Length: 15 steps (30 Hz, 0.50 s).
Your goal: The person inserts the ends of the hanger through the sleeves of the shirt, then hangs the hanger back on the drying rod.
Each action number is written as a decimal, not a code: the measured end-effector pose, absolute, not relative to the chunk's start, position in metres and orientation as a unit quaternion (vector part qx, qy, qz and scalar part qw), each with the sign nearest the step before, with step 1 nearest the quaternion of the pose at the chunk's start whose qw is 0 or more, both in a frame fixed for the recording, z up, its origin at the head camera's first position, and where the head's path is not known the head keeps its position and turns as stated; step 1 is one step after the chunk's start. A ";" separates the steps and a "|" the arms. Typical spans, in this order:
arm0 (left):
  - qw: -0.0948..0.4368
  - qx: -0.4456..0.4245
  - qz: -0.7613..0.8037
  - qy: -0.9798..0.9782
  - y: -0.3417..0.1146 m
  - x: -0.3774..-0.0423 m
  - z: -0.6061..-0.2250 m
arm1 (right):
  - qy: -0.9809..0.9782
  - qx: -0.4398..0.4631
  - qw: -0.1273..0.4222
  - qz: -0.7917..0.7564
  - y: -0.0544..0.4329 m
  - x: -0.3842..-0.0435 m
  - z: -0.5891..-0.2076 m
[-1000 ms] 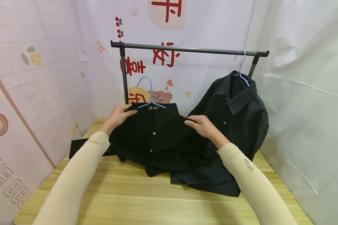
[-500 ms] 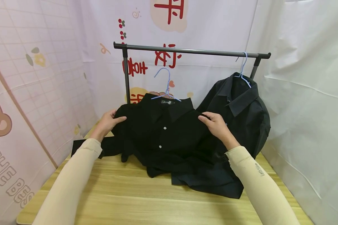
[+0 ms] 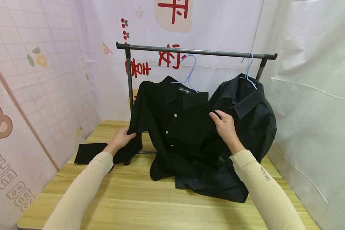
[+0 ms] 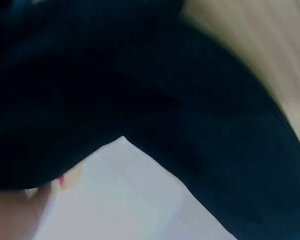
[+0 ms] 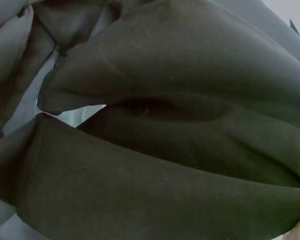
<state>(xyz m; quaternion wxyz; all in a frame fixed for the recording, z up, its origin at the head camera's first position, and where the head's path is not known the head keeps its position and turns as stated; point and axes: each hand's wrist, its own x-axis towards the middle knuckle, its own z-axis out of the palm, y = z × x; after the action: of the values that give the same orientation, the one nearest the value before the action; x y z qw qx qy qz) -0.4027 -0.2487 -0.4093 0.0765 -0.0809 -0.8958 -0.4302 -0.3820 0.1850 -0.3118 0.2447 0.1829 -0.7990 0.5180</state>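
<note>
A black button-up shirt (image 3: pixel 187 127) with white buttons is lifted in front of the rack, its lower part lying on the table. Inside its collar sits a light blue hanger (image 3: pixel 190 75), the hook standing up just below the rail. My left hand (image 3: pixel 121 139) pinches the sleeve on the left side, low near the table. At the right shoulder, my right hand (image 3: pixel 225 127) pinches the cloth between thumb and fingers. Dark fabric fills most of both wrist views; part of the left hand (image 4: pixel 15 215) shows at the lower left corner of the left wrist view.
A dark grey garment rack (image 3: pixel 195 51) stands on the wooden table (image 3: pixel 132 204). On its right end hangs a second black shirt (image 3: pixel 256 121) on a blue hanger (image 3: pixel 248 72). A black sleeve end (image 3: pixel 89 153) lies on the table at the left.
The shirt and its hanger have risen and shifted right toward the rail. My left hand has gone from the left shoulder down to the sleeve; my right hand keeps its hold at the shoulder.
</note>
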 end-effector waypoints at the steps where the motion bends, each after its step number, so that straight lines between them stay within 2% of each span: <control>1: 0.113 -0.071 -0.406 -0.904 -0.241 -0.402 -0.414 | -0.800 0.179 0.246 0.518 0.186 -0.386 -0.315; 5: 0.271 -0.019 -0.359 -0.893 -0.205 -0.396 -0.430 | -0.801 0.165 0.256 0.515 0.187 -0.393 -0.326; 7: 0.294 -0.004 -0.363 -0.884 -0.184 -0.391 -0.436 | -0.801 0.159 0.257 0.517 0.186 -0.394 -0.330; 9: 0.261 -0.013 -0.365 -0.894 -0.163 -0.384 -0.440 | -0.802 0.149 0.257 0.518 0.185 -0.393 -0.334; 13: 0.114 -0.054 -0.324 -0.938 -0.128 -0.370 -0.451 | -0.805 0.130 0.250 0.522 0.183 -0.391 -0.341; 15: 0.063 -0.074 -0.309 -0.946 -0.119 -0.365 -0.456 | -0.805 0.119 0.244 0.527 0.182 -0.391 -0.344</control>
<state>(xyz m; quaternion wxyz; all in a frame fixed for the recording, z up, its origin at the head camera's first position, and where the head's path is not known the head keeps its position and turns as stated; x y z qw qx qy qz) -0.3650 -0.1188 -0.4559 0.0626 -0.0736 -0.9460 -0.3093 -0.3909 0.1816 -0.3445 0.2442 0.1192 -0.8050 0.5273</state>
